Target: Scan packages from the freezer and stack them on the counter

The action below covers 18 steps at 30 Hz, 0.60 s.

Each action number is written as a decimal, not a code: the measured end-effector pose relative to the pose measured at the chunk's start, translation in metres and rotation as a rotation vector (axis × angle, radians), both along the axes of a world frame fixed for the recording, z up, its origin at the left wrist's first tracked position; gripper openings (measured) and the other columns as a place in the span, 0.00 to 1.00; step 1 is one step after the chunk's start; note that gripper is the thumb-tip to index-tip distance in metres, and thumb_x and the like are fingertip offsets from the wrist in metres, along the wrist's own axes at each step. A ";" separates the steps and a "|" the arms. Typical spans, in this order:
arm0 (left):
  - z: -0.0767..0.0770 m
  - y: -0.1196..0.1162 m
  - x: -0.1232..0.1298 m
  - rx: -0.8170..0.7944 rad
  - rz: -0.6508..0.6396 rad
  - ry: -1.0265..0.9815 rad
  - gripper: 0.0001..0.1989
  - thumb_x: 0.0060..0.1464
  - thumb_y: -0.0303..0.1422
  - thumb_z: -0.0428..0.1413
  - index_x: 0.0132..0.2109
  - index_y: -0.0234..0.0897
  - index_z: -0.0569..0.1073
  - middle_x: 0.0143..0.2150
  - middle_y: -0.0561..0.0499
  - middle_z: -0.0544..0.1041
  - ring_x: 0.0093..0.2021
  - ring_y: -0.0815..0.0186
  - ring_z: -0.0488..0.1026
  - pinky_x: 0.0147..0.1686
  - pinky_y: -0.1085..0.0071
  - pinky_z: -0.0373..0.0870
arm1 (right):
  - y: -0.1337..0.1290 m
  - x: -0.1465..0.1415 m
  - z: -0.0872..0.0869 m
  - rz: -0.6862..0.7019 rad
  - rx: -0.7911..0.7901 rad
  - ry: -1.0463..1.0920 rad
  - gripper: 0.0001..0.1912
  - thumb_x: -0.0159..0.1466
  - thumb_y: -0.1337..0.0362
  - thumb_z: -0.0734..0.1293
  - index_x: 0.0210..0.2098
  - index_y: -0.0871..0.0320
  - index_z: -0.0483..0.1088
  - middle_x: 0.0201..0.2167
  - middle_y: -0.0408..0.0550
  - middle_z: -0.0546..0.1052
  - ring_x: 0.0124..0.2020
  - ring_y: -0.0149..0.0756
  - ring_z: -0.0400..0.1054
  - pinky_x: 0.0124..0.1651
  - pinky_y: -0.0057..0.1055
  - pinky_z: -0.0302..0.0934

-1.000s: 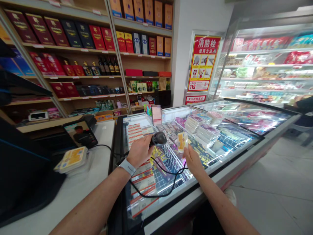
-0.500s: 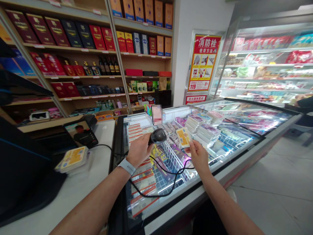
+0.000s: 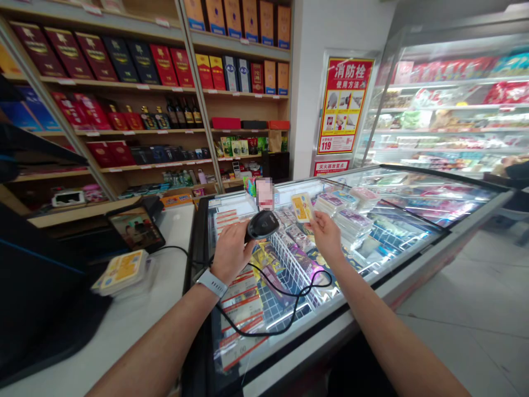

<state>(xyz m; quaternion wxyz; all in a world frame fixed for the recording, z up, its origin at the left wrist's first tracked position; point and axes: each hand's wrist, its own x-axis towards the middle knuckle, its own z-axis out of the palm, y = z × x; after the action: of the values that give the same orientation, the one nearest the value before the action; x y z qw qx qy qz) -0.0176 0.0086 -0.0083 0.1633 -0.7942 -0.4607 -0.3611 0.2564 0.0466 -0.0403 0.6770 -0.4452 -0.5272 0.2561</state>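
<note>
My left hand [image 3: 232,251] is closed around a black barcode scanner [image 3: 263,224] with a looping black cable [image 3: 294,298]. My right hand [image 3: 327,234] pinches the lower right edge of a flat clear pack with a yellow label [image 3: 302,208], held tilted up just beyond the scanner. Both hands are above the glass top of a chest freezer [image 3: 258,375]. Stacks of similar flat packs with purple labels [image 3: 351,221] lie on the glass beyond my right hand. More yellow-labelled packs [image 3: 124,270] are piled on the white counter at the left.
A small screen [image 3: 136,227] stands on the white counter [image 3: 165,292], beside a dark monitor [image 3: 33,264]. Price tags [image 3: 239,309] line the freezer's left side. Shelves of boxed bottles [image 3: 165,60] rise behind; a lit display fridge [image 3: 454,110] is at the right. A person's dark sleeve [image 3: 516,170] shows at the right edge.
My right hand has moved left and up with the yellow-labelled pack, bringing it closer to the scanner. The scanner has shifted slightly left and turned a little.
</note>
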 end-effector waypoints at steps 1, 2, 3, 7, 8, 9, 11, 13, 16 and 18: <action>0.000 0.000 0.000 0.012 -0.005 0.000 0.19 0.58 0.32 0.53 0.55 0.32 0.68 0.49 0.39 0.78 0.50 0.52 0.74 0.54 0.56 0.70 | 0.007 -0.001 0.001 0.012 0.001 0.021 0.24 0.57 0.49 0.69 0.47 0.57 0.71 0.42 0.55 0.81 0.37 0.45 0.78 0.46 0.46 0.74; 0.001 0.000 0.000 0.020 -0.012 0.001 0.19 0.58 0.31 0.53 0.55 0.32 0.68 0.50 0.39 0.78 0.51 0.52 0.74 0.55 0.56 0.69 | 0.014 -0.003 0.000 0.020 0.000 0.041 0.24 0.56 0.49 0.69 0.47 0.57 0.71 0.42 0.55 0.81 0.38 0.44 0.78 0.47 0.46 0.74; 0.001 0.000 0.000 0.025 -0.018 0.003 0.19 0.58 0.31 0.53 0.55 0.32 0.68 0.50 0.39 0.78 0.51 0.53 0.74 0.56 0.55 0.68 | 0.020 -0.004 0.000 0.025 -0.004 0.060 0.25 0.55 0.48 0.70 0.46 0.57 0.72 0.42 0.54 0.81 0.38 0.44 0.78 0.47 0.46 0.74; 0.002 -0.001 0.001 0.007 -0.018 0.003 0.19 0.57 0.32 0.53 0.55 0.32 0.68 0.51 0.40 0.79 0.52 0.53 0.75 0.58 0.54 0.66 | 0.038 -0.006 -0.005 0.030 -0.035 0.114 0.28 0.53 0.46 0.71 0.46 0.58 0.73 0.39 0.51 0.81 0.34 0.42 0.78 0.45 0.46 0.75; 0.002 -0.001 0.001 -0.010 -0.011 -0.007 0.19 0.57 0.32 0.53 0.56 0.32 0.68 0.51 0.40 0.78 0.52 0.53 0.75 0.57 0.56 0.68 | 0.040 -0.007 -0.006 0.033 -0.043 0.122 0.29 0.52 0.46 0.71 0.46 0.58 0.73 0.38 0.51 0.81 0.33 0.42 0.78 0.44 0.46 0.75; 0.002 -0.002 0.001 -0.033 -0.004 -0.020 0.20 0.58 0.32 0.53 0.57 0.33 0.67 0.52 0.40 0.78 0.53 0.54 0.75 0.56 0.57 0.69 | 0.041 -0.007 -0.007 0.037 -0.049 0.132 0.29 0.52 0.46 0.71 0.47 0.58 0.73 0.36 0.50 0.81 0.32 0.42 0.78 0.44 0.46 0.75; 0.001 -0.003 0.001 -0.084 0.007 -0.044 0.23 0.58 0.32 0.53 0.59 0.34 0.65 0.55 0.41 0.77 0.54 0.55 0.75 0.54 0.60 0.71 | 0.039 -0.006 -0.009 0.049 -0.052 0.148 0.29 0.52 0.46 0.71 0.46 0.59 0.73 0.34 0.49 0.81 0.32 0.42 0.78 0.43 0.45 0.75; 0.001 -0.004 0.002 -0.117 0.009 -0.055 0.24 0.58 0.32 0.53 0.61 0.35 0.64 0.57 0.42 0.76 0.55 0.56 0.75 0.54 0.62 0.71 | 0.035 -0.004 -0.012 0.064 -0.059 0.163 0.29 0.53 0.46 0.71 0.45 0.59 0.73 0.33 0.49 0.81 0.32 0.42 0.78 0.43 0.45 0.75; 0.002 -0.004 0.003 -0.135 0.021 -0.059 0.24 0.57 0.31 0.54 0.61 0.36 0.64 0.56 0.43 0.76 0.54 0.56 0.75 0.55 0.61 0.70 | 0.030 0.000 -0.016 0.069 -0.089 0.174 0.28 0.53 0.45 0.71 0.44 0.59 0.73 0.32 0.48 0.81 0.32 0.41 0.78 0.43 0.45 0.75; 0.004 -0.004 0.005 -0.142 0.025 -0.072 0.24 0.56 0.31 0.55 0.60 0.37 0.65 0.55 0.44 0.76 0.53 0.55 0.75 0.55 0.60 0.70 | 0.028 0.003 -0.018 0.061 -0.104 0.174 0.29 0.53 0.45 0.71 0.45 0.60 0.73 0.32 0.48 0.81 0.32 0.41 0.78 0.43 0.45 0.75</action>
<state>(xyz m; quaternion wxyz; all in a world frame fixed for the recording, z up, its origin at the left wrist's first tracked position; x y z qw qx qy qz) -0.0128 0.0044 -0.0041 0.0943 -0.7843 -0.5008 -0.3538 0.2595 0.0747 -0.0580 0.6882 -0.4396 -0.4655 0.3413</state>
